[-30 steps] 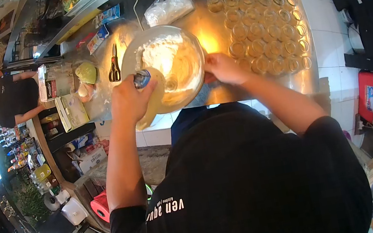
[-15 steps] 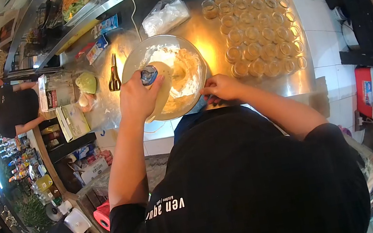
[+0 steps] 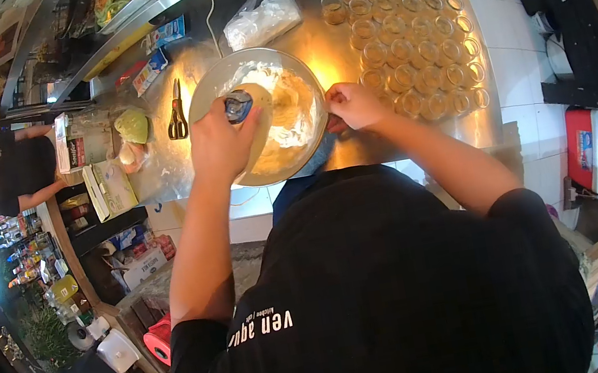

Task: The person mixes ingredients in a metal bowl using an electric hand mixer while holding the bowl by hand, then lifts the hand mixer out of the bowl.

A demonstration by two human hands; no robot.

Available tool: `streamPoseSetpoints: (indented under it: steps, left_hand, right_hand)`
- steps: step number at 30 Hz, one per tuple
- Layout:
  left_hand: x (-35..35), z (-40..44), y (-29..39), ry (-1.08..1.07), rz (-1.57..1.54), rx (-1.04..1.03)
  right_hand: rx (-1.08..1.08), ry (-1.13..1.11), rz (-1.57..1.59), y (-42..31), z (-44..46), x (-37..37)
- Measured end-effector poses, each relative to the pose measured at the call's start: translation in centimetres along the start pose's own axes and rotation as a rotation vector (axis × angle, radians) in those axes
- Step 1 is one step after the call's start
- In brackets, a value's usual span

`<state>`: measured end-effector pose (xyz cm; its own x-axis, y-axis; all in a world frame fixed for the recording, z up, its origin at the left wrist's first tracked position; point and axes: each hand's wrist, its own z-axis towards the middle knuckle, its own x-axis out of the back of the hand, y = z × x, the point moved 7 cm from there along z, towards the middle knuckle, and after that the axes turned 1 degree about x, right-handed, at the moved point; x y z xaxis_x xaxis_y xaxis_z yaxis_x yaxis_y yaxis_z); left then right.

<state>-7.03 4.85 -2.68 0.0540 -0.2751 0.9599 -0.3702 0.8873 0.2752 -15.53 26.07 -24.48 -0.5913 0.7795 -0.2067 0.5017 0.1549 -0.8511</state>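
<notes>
My left hand (image 3: pixel 219 143) is wrapped round a pale hand mixer (image 3: pixel 255 107) with a dark blue top, held over a large bowl (image 3: pixel 219 76). Inside the bowl lies a creamy, light brown and white mixture (image 3: pixel 294 112); the mixer's beaters are hidden under its body. At the bowl's right edge, my right hand (image 3: pixel 357 106) has its fingers closed on the rim. The bowl stands near the front edge of the metal table (image 3: pixel 330 39). Scissors (image 3: pixel 177 112) with black handles lie just left of it.
Many small glass jars (image 3: pixel 400 51) stand in rows at the right. A clear bag with white contents (image 3: pixel 261 22) lies behind the bowl. Cartons (image 3: pixel 152 72), a green bag (image 3: pixel 132 126) and boxes (image 3: pixel 110 189) are at the left. Another person (image 3: pixel 19 170) stands far left.
The mixer has moved within the bowl, first right, then slightly up. My right hand has gone from the rim's side down and back up along the bowl's edge.
</notes>
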Motion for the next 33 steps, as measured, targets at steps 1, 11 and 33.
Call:
streamPoseSetpoints:
  steps: [1, 11, 33]
  left_hand:
    - [0.3, -0.1, -0.5, -0.003, -0.005, 0.000]
    - [1.1, -3.0, -1.7, -0.164, -0.082, 0.248]
    - [1.9, -4.9, -3.5, -0.103, 0.008, 0.256]
  right_hand:
    - [-0.065, -0.049, 0.011, 0.6, -0.5, -0.6]
    - [-0.272, -0.340, -0.187, 2.1, -4.5, -2.9]
    - [0.036, 0.106, 0.071, 0.3, -3.0, -0.6]
